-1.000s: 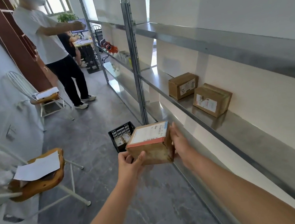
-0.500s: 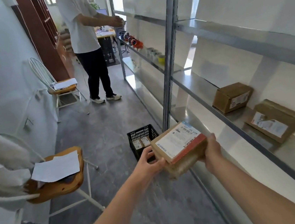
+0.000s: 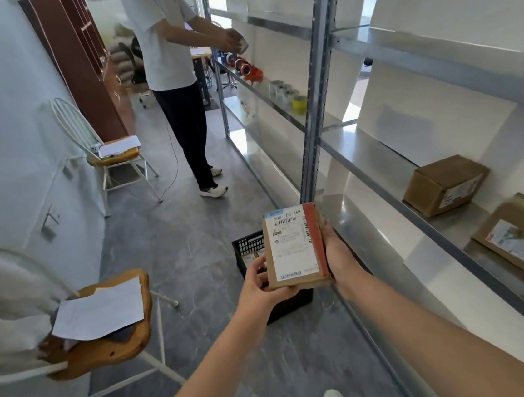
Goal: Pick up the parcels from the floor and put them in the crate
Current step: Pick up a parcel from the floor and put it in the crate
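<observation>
Fingers (image 3: 257, 269) grip flat cardboard parcel (image 3: 295, 246); labelled.

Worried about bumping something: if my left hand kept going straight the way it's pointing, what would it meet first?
Probably the black crate on the floor just beyond the left hand; depth is hard to judge.

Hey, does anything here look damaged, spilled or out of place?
Nothing stands out. The parcel is intact, held between the left hand and right hand above the crate. Two boxes sit on the shelf; papers lie on a chair.
</observation>
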